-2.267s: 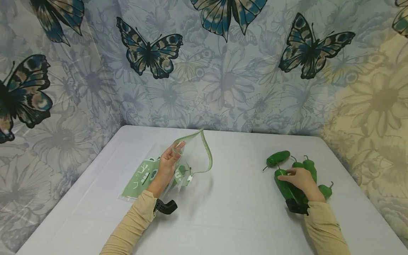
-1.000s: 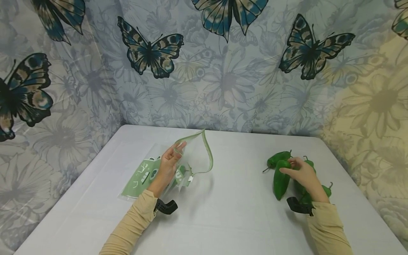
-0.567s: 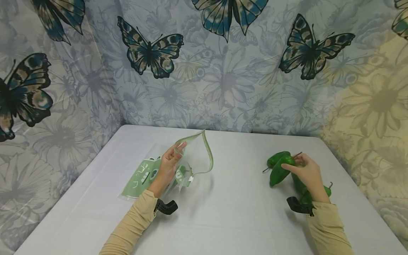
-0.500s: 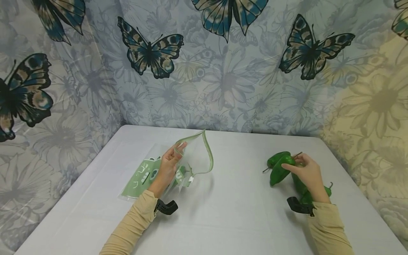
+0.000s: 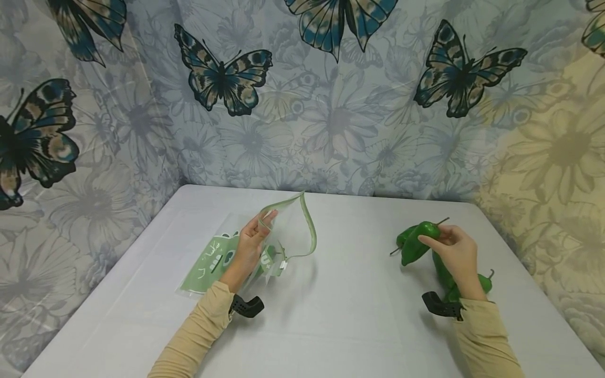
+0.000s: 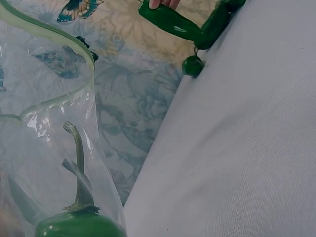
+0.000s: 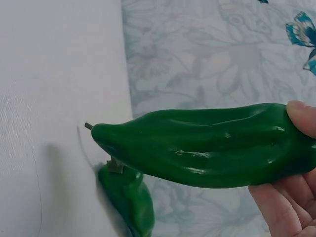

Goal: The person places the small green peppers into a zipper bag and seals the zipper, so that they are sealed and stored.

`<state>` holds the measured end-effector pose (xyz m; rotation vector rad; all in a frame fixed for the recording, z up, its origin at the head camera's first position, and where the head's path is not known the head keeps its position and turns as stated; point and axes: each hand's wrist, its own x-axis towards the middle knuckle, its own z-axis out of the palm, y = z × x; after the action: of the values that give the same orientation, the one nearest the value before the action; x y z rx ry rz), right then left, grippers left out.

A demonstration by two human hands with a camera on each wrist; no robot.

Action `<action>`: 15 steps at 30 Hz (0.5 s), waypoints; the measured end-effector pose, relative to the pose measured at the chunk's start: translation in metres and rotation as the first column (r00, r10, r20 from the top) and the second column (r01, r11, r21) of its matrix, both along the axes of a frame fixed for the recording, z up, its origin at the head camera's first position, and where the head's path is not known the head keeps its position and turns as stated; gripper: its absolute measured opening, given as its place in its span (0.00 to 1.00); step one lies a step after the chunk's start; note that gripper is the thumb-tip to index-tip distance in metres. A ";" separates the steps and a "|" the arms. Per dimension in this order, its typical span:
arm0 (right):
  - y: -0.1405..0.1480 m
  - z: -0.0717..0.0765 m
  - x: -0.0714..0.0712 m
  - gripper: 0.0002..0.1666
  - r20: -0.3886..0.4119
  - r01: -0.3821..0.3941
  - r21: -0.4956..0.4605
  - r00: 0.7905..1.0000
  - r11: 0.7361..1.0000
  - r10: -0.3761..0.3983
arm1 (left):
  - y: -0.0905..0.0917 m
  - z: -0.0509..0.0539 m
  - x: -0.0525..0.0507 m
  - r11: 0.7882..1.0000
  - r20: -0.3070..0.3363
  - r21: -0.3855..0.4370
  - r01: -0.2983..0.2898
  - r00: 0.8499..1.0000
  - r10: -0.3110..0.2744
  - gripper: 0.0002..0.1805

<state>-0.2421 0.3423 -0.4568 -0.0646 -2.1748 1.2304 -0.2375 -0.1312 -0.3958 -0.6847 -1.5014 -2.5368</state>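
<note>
A clear plastic bag with a green rim (image 5: 309, 226) and a green printed panel (image 5: 208, 268) stands with its mouth spread. My left hand (image 5: 248, 247) grips the bag near the mouth, fingers partly seen through the film. Inside it, a green pepper (image 6: 81, 228) with a curved stem shows in the left wrist view. On the right, my right hand (image 5: 457, 254) pinches another green pepper (image 5: 417, 245) by its stem end, thumb on one side. That pepper (image 7: 207, 148) spans the right wrist view, tip pointing left, above the other peppers.
Behind the held pepper lies another pepper (image 5: 402, 237) on the white table (image 5: 350, 294). More peppers (image 5: 443, 270) lie partly hidden under my right hand, one (image 5: 486, 283) by the wrist. A butterfly-patterned cloth (image 5: 340, 131) hangs beyond the table's far edge.
My right hand has taken a pepper from the pile and raised it, its lower end swinging up and away from me. The left hand and the bag have hardly moved.
</note>
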 end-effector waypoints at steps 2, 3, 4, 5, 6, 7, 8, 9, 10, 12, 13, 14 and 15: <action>-0.001 -0.001 -0.001 0.27 -0.040 0.007 0.007 0.999 1.000 -0.007 | 0.000 0.000 0.000 1.000 0.001 0.001 0.003 1.000 -0.003 0.48; -0.002 -0.001 -0.001 0.26 -0.056 0.005 0.005 0.998 1.000 -0.005 | 0.000 0.000 0.000 1.000 0.000 0.003 0.004 1.000 -0.004 0.47; -0.002 -0.001 -0.002 0.26 -0.076 0.004 0.006 0.997 1.000 -0.004 | 0.000 0.000 0.000 1.000 0.000 0.004 0.004 1.000 -0.004 0.47; -0.002 -0.001 -0.002 0.25 -0.095 -0.003 0.004 0.995 1.000 0.004 | 0.000 0.001 0.000 1.000 0.000 0.008 0.007 1.000 -0.007 0.46; -0.003 -0.001 -0.003 0.25 -0.116 -0.013 0.002 0.993 1.000 0.014 | 0.000 0.001 0.000 1.000 -0.003 0.010 0.009 1.000 -0.009 0.45; -0.004 0.000 -0.003 0.25 -0.135 -0.022 0.004 0.991 1.000 0.022 | 0.000 0.001 -0.001 1.000 -0.005 0.010 0.010 1.000 -0.010 0.43; -0.004 0.001 -0.003 0.24 -0.155 -0.035 0.004 0.987 0.999 0.036 | 0.000 0.001 -0.001 1.000 -0.009 0.011 0.012 1.000 -0.012 0.41; -0.005 0.001 -0.004 0.24 -0.172 -0.052 0.006 0.984 0.999 0.052 | 0.000 0.002 -0.001 1.000 -0.012 0.013 0.012 1.000 -0.012 0.38; -0.005 0.002 -0.004 0.24 -0.190 -0.064 0.017 0.980 0.998 0.066 | 0.000 0.002 -0.002 1.000 -0.013 0.015 0.011 1.000 -0.010 0.36; -0.009 0.007 -0.002 0.24 -0.223 -0.116 0.016 0.968 0.993 0.117 | 0.000 0.002 -0.002 1.000 -0.016 0.019 0.008 1.000 -0.008 0.31; -0.009 0.006 -0.002 0.24 -0.232 -0.122 0.031 0.965 0.992 0.126 | 0.000 0.002 -0.002 1.000 -0.014 0.020 0.006 1.000 -0.006 0.30; -0.009 0.006 -0.003 0.24 -0.240 -0.129 0.044 0.961 0.991 0.136 | 0.000 0.001 -0.002 1.000 -0.012 0.022 0.005 1.000 -0.005 0.31; -0.009 0.006 -0.003 0.23 -0.245 -0.132 0.059 0.959 0.989 0.143 | 0.000 0.001 -0.002 1.000 -0.010 0.023 0.004 1.000 -0.004 0.31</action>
<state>-0.2452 0.3328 -0.4512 0.2505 -2.0116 1.1977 -0.2393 -0.1317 -0.3945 -0.6971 -1.4673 -2.5457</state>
